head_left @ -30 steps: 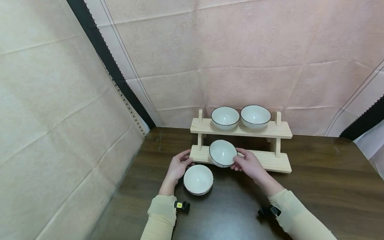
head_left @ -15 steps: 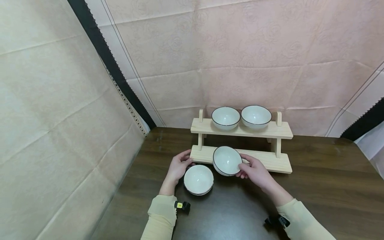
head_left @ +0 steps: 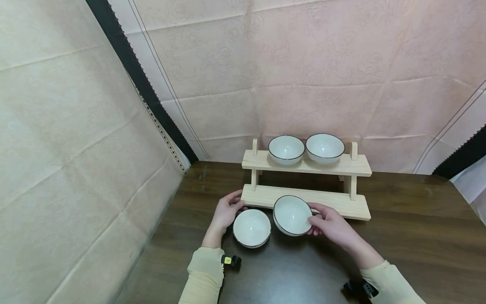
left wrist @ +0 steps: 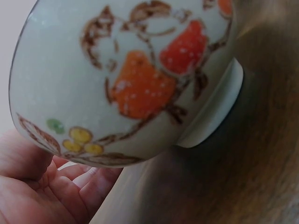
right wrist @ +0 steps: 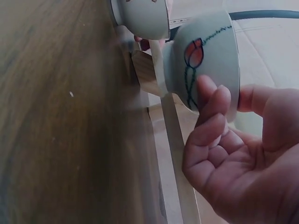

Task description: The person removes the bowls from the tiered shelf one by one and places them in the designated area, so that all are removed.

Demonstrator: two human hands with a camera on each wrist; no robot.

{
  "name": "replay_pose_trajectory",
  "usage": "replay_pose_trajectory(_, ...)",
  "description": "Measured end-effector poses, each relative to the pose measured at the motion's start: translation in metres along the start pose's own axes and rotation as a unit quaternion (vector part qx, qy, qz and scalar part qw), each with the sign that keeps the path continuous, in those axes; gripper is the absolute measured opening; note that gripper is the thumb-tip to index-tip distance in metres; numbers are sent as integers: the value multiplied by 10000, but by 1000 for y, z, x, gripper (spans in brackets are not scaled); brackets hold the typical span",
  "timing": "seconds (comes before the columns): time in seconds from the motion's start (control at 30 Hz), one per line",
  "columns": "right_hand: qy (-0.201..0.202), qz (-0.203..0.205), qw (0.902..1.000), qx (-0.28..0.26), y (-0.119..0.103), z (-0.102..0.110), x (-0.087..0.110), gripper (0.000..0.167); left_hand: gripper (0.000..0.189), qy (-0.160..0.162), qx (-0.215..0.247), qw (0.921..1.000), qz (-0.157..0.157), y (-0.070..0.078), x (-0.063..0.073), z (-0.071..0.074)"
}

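My right hand [head_left: 334,226] pinches the right rim of a white bowl [head_left: 292,215] with a dark edge, thumb at the rim and fingers beneath. It is held tilted, just in front of the lower board of a two-tier wooden shelf [head_left: 334,202]. A red tulip shows on this bowl [right wrist: 201,56] in the right wrist view. My left hand [head_left: 225,213] grips the lower board's left front corner; the left wrist view hides that contact. Beside that hand, a second white bowl [head_left: 252,228] stands on the table, painted with orange and red birds [left wrist: 145,88].
Two more white bowls, the left one [head_left: 286,150] and the right one [head_left: 325,148], sit side by side on the upper board. Behind the shelf hangs a pale cloth [head_left: 322,63], and another covers the left side. The table [head_left: 410,236] is dark brown wood.
My right hand has drawn the bowl off the lower board, toward me and slightly right, down beside the bowl on the table. The left hand has stayed at the shelf corner.
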State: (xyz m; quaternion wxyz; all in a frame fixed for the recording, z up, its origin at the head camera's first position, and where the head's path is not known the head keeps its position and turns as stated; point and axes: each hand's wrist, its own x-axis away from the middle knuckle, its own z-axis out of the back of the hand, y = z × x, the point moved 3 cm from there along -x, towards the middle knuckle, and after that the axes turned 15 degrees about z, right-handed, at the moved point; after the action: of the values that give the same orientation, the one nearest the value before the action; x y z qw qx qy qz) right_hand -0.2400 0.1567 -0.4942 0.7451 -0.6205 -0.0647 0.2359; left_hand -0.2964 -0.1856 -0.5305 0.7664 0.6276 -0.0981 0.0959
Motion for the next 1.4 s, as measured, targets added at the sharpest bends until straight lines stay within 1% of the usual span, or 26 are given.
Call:
replay_pose_trajectory(0.13, -173, 98, 9998, -26, 2, 2, 6, 61, 42, -5, -16, 10000, -3, -1, 1, 0)
replay_pose_trajectory(0.33, -369, 109, 9992, 58, 2, 8, 13, 62, 43, -27, -16, 10000, -32, -1, 1, 0)
replay_pose_trajectory(0.57, -652, 41, 9979, -21, 0, 11, 15, 60, 43, 89, -102, 9999, -18, 0, 1, 2)
replay_pose_trajectory(0.7, -785, 64, 9969, -8, 3, 9, 15, 61, 44, 71, -119, 9999, 43, -1, 0, 3)
replay_pose_trajectory(1.0, -948, 60, 9955, 2, 10, 7, 14, 60, 44, 75, -105, 9999, 60, 0, -1, 3)
replay_pose_trajectory(1.33, -1039, 102, 9945, 71, 12, 3, 13, 61, 45, 38, -52, 9999, 117, -1, -1, 3)
replay_pose_trajectory(1.4, -1050, 60, 9944, 98, 12, 2, 13, 61, 45, 38, -52, 9999, 132, -1, -2, 3)
